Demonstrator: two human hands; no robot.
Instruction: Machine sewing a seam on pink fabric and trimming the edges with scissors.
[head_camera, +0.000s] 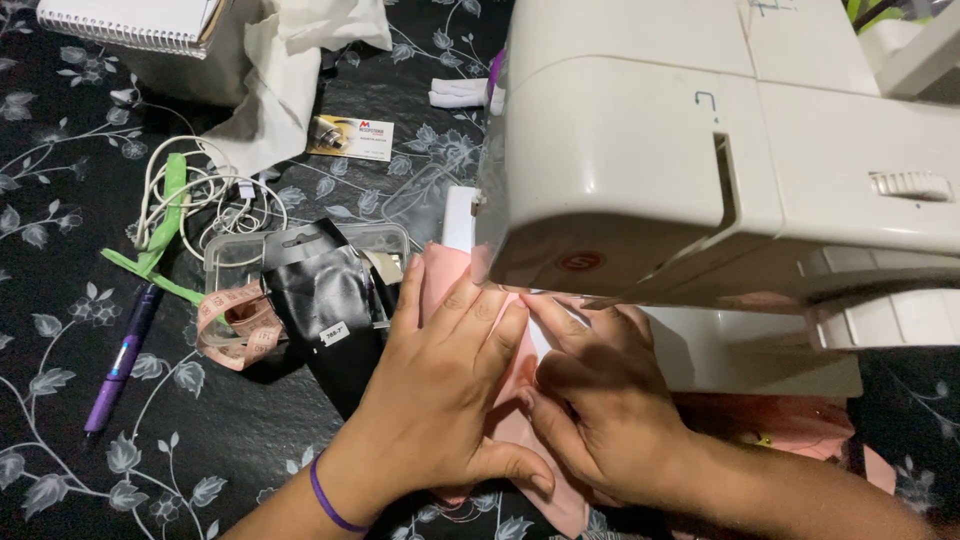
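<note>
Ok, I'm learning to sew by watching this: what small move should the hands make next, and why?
Probably ease the pink fabric a little further under the sewing machine head. Both the left hand and the right hand lie flat on it, fingertips right at the machine's front edge. The needle itself is hidden.

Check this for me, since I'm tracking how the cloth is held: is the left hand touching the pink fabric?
Touching. The head view shows the left hand lying flat, fingers spread, pressing directly on the pink fabric.

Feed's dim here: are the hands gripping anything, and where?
Both the left hand and right hand press flat on the pink fabric beside the sewing machine; nothing gripped.
</note>
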